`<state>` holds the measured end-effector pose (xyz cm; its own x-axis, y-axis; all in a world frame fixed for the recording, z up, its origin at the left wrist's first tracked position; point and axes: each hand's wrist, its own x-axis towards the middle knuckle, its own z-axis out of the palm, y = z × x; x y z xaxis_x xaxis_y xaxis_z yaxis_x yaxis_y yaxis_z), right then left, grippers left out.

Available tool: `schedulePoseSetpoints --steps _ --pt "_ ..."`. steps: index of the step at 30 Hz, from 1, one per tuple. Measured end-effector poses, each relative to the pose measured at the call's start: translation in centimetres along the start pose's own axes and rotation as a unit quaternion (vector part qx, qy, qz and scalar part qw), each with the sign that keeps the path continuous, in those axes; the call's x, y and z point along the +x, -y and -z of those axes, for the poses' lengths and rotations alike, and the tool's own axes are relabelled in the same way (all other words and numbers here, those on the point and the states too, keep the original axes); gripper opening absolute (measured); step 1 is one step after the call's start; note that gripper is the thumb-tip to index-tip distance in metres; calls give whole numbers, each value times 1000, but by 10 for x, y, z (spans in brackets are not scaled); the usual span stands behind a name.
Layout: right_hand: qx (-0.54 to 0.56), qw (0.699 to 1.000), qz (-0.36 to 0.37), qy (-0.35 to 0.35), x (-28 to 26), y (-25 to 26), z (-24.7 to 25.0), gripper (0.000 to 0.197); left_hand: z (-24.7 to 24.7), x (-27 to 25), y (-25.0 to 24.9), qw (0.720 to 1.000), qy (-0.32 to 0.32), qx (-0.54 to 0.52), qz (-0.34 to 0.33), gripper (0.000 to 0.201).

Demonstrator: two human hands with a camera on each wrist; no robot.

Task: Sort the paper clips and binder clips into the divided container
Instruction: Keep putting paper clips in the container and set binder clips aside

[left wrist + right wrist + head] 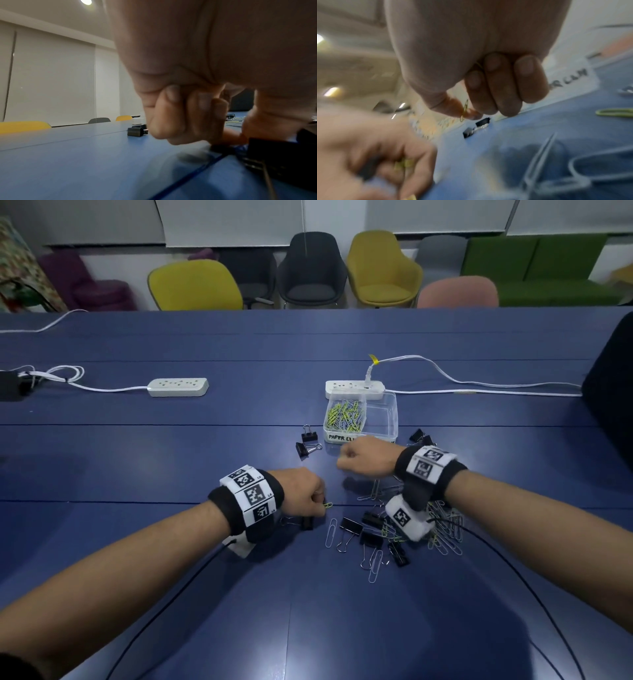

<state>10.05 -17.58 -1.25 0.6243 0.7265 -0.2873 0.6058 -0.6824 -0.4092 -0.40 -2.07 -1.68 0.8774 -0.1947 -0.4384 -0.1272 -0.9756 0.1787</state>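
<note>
Paper clips (346, 414) fill the left compartment of the clear divided container (390, 419), which sits right of centre in the head view; its right compartment looks empty, and the right hand (363, 462) covers part of the front label. More clips lie in a mixed heap (383, 529) lower right of centre on the blue bench (171, 457), partly hidden under the right wrist band, so the heap cannot be counted. The right-wrist view is blurred.

The right hand is clenched, hanging just in front of the container; in its wrist view a yellow paper clip (464, 110) is pinched between thumb and forefinger. The left hand (303, 496), also curled, sits low at the bench and pinches a yellow-green clip (327, 505) at its fingertips. A black binder clip (306, 522) lies just beneath it; whether the hand touches it I cannot tell.

Two binder clips (308, 441) lie left of the container, and at least one more (416, 435) on its right. Two white power strips (178, 386) lie further back.
</note>
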Motion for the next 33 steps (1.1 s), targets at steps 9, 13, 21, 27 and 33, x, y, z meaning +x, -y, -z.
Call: schedulePoseSetpoints --steps 9,13,21,27,33 --pt "234 956 -121 -125 34 -32 65 13 84 37 23 960 -204 -179 72 14" --pt "143 969 -153 -131 62 -34 73 21 104 81 18 970 -159 -146 109 28" --pt "36 975 -185 -114 92 -55 66 34 90 125 5 979 -107 -41 171 30" --pt "259 932 -205 -146 88 -46 80 35 93 128 12 970 -124 -130 166 45" --pt "460 861 -179 -125 103 -50 91 11 100 127 6 933 -150 -293 142 35"
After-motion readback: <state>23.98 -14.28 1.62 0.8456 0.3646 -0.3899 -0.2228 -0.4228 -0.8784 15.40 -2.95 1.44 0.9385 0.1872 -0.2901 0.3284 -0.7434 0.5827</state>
